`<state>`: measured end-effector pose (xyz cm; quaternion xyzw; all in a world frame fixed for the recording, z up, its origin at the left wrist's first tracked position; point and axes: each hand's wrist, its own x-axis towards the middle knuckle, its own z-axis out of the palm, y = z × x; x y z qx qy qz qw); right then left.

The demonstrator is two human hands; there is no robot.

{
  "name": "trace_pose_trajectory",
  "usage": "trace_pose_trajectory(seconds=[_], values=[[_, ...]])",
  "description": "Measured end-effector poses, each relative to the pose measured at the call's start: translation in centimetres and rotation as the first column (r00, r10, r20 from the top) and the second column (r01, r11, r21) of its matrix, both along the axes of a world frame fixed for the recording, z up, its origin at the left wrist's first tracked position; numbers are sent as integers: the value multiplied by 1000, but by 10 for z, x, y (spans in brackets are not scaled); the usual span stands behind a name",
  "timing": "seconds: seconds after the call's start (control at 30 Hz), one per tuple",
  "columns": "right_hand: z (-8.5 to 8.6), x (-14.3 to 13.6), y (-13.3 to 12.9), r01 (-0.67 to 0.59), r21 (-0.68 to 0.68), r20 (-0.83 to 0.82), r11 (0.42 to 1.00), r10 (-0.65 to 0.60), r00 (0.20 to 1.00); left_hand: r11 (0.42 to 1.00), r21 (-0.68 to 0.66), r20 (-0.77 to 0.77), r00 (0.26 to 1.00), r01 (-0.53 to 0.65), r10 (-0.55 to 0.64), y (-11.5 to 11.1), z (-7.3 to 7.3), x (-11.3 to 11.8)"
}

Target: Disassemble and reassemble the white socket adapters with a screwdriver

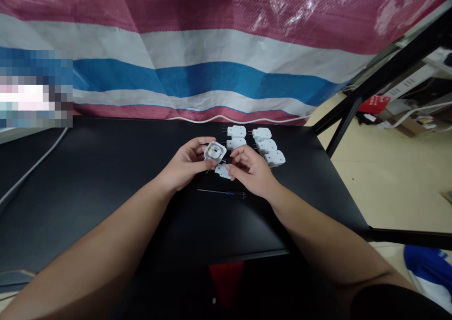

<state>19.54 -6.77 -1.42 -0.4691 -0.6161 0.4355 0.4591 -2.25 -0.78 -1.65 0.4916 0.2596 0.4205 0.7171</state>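
My left hand (189,164) grips an opened white plug housing (215,151) between thumb and fingers. Its hollow inside faces up, and a small brass-coloured part shows at one corner. Close on its right is my right hand (252,169), fingers loosely curled and the thumb apart from them, with nothing visible in the gap. The right thumb tip overlaps a white plug piece (222,171) just below the housing; whether it touches that piece I cannot tell. On the black table nearer to me lies a screwdriver (235,194), its thin shaft pointing left.
Several white plugs stand in two columns beyond my right hand, among them a far-left one (236,132) and a near-right one (275,158). A white cable (197,121) runs along the table's back edge below a striped plastic sheet (219,77). Black metal framing (339,108) rises at right.
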Motion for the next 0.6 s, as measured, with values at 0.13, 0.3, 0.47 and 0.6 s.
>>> trace_pose_trajectory(seconds=[0.13,0.3,0.47,0.6], values=[[-3,1,2,19,28,-51,999,-17,999,999,20,-66,997,-34,35,3,-4,-1],[-4,1,3,50,145,-13,988,-48,999,998,55,-143,990,11,-3,1,-5,-1],[-5,1,2,61,255,44,965,-75,996,994,82,-179,982,78,-63,-2,-5,-1],[-3,1,1,72,288,75,955,-97,992,992,100,-190,980,78,-58,-2,-6,-1]])
